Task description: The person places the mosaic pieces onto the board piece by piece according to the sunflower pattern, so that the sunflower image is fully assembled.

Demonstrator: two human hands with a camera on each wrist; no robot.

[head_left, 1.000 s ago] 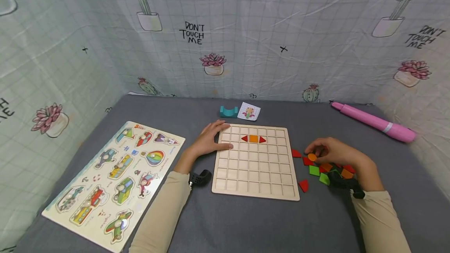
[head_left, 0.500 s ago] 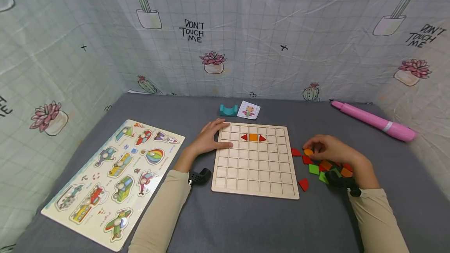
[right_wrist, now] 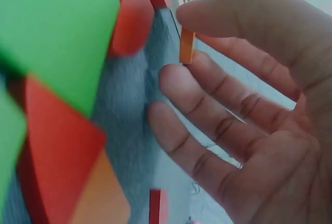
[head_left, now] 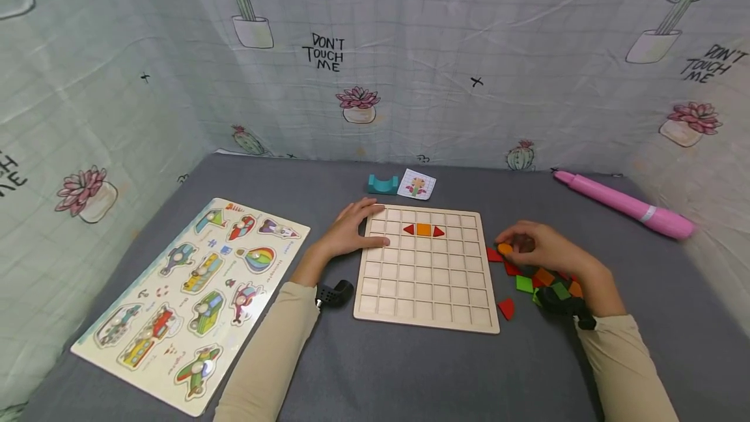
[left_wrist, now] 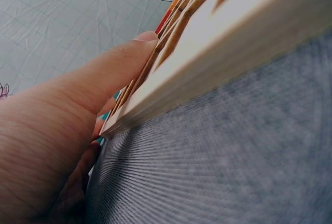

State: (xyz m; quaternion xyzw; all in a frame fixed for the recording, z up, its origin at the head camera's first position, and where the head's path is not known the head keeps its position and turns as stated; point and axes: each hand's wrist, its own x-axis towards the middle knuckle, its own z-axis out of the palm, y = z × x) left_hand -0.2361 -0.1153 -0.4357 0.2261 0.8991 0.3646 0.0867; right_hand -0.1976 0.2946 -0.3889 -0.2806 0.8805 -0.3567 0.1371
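Observation:
A pale wooden grid board [head_left: 425,285] lies flat on the grey cloth. Its upper rows hold an orange square [head_left: 424,230] between two red triangles [head_left: 438,232]. My left hand [head_left: 349,230] rests on the board's far left part. Its straight thumb lies over the edge in the left wrist view, and the other fingers are partly hidden there. Beside the board's right edge, my right hand [head_left: 541,246] pinches an orange disc [head_left: 505,249] with the thumb and fingertips. The disc [right_wrist: 187,47] appears edge-on in the right wrist view, raised above the cloth.
Green [head_left: 524,284], red and orange pieces lie under and around my right hand. One red piece [head_left: 506,309] sits apart. Behind the board are a teal holder [head_left: 383,184] and a pattern card [head_left: 416,184]. A vehicle puzzle [head_left: 234,279] lies left, a pink pen-shaped object [head_left: 627,204] far right.
My right hand has drawn the orange disc leftward and slightly away from me, off the pile towards the board. My left hand has stayed on the board.

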